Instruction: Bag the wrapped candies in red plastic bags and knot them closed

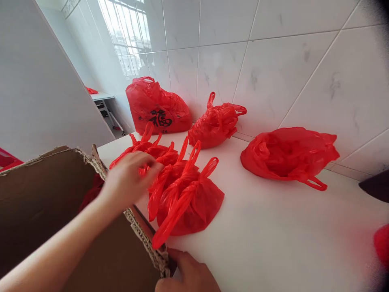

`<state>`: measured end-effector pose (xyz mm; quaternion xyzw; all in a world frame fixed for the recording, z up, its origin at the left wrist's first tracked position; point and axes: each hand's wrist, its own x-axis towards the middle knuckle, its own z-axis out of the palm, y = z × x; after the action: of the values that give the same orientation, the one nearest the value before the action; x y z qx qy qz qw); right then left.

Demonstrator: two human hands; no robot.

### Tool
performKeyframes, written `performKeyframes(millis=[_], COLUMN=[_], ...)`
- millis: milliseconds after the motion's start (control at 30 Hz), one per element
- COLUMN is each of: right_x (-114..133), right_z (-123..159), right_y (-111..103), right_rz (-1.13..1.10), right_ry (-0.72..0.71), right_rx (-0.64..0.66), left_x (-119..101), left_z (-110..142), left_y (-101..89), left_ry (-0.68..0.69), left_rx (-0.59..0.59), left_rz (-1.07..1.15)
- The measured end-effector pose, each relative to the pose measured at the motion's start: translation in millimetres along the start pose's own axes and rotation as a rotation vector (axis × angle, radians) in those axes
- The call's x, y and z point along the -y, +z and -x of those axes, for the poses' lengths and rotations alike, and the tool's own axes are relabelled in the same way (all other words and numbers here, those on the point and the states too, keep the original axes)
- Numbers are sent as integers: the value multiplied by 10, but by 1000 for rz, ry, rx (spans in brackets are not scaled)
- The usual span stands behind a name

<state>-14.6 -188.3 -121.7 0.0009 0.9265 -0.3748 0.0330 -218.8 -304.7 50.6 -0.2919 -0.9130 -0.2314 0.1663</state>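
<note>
My left hand (130,176) is stretched over the wall of a cardboard box (101,243), beside the tied red plastic bags (194,202). Its thumb and forefinger are apart, slightly blurred, and nothing shows in its grip. At the bottom, my right hand (191,273) grips the box's rough, torn corner, thumb on one side and fingers on the other. The tied bags lie bunched on the white table (258,235), knotted handles sticking up, partly behind my left hand. Inside the box, against its far wall, something dark red (92,192) is partly hidden by my forearm.
Along the tiled wall (273,73) stand a large red bag with black characters (161,109), a smaller tied red bag (215,125) and a loosely opened red bag (291,156). A dark object (375,187) sits at the right edge. A grey panel (51,89) rises at left.
</note>
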Motion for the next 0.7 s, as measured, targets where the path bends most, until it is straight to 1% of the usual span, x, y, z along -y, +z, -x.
performKeyframes(millis=[33,67,100,133,167,233,333,400,500,600,667,700], right_x=[-33,-60,-80,-91,-91,-66,-4,23,32,36,49,59], right_z=[-13,-17,-11,1,20,60,98,104,100,105,115,122], right_y=[32,46,43,23,-9,-90,-194,-225,-229,-234,-258,-275], right_rz=[32,56,70,71,65,55,40,37,24,-2,-9,-9], right_ry=[-49,-121,-205,-278,-330,-397,-393,-394,-400,-395,-392,-389], right_rx=[25,42,49,43,29,-3,-15,-15,-26,-44,-45,-44], left_x=[-289,-522,-695,-811,-880,-921,-889,-858,-818,-802,-799,-792], left_z=[65,124,170,198,205,168,72,44,68,86,54,26], left_y=[67,140,214,285,351,460,554,579,594,566,469,381], left_ry=[149,217,260,276,277,271,263,246,172,125,121,109], left_rx=[62,124,172,212,249,305,356,362,357,400,429,430], left_rz=[-102,-179,-262,-336,-392,-458,-460,-439,-397,-299,-205,-152])
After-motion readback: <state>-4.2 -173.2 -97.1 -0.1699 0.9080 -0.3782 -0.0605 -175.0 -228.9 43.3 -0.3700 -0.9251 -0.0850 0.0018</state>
